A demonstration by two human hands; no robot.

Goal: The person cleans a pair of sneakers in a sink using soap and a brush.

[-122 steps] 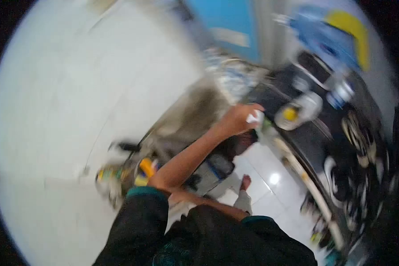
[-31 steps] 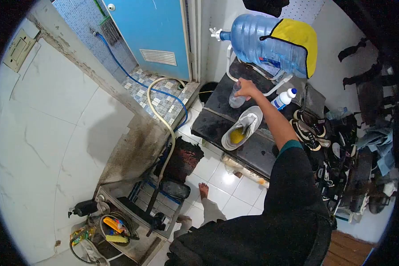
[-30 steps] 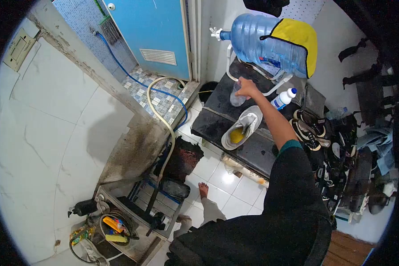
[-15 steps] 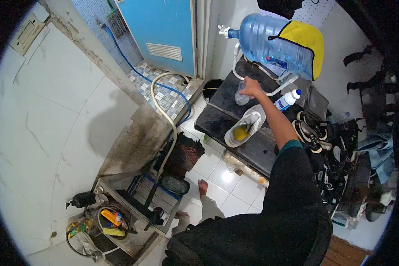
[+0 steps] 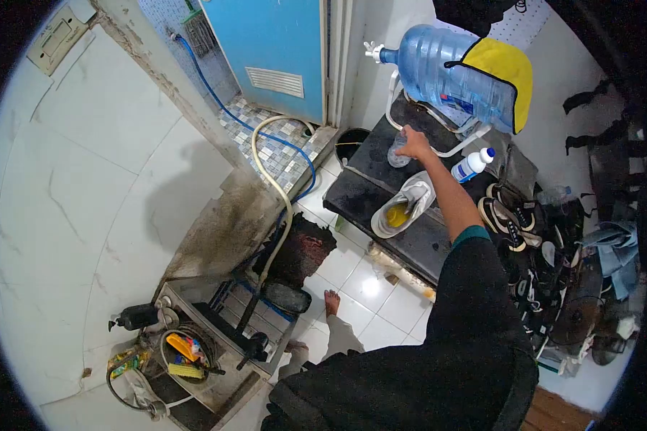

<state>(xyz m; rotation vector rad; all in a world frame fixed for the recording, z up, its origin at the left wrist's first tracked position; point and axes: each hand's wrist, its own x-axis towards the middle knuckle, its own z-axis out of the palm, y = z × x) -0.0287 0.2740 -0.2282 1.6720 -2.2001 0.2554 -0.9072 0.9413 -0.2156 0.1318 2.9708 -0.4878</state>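
My right hand [image 5: 414, 144] reaches out over a black table and has its fingers closed around a clear plastic cup [image 5: 397, 154] close over the tabletop. Nearer to me lies a light grey shoe [image 5: 418, 192] with something yellow [image 5: 397, 215] in its opening. Right of my forearm stands a white bottle with a blue cap [image 5: 471, 166]. Beyond the hand, a large blue water jug [image 5: 428, 61] lies sideways on a white frame, its tap pointing left and a yellow cloth [image 5: 512, 68] draped over its base. My left hand is out of view.
Several shoes [image 5: 507, 223] are piled right of the black table [image 5: 359, 190]. At lower left, a worn stand [image 5: 216, 384] carries a basket of brushes and sponges. A cream hose [image 5: 266, 176] and a blue hose run from the tiled bathroom floor past a blue door [image 5: 273, 50].
The whole view has shifted slightly to the right. My right hand stays on the cup, in nearly the same place on the table.
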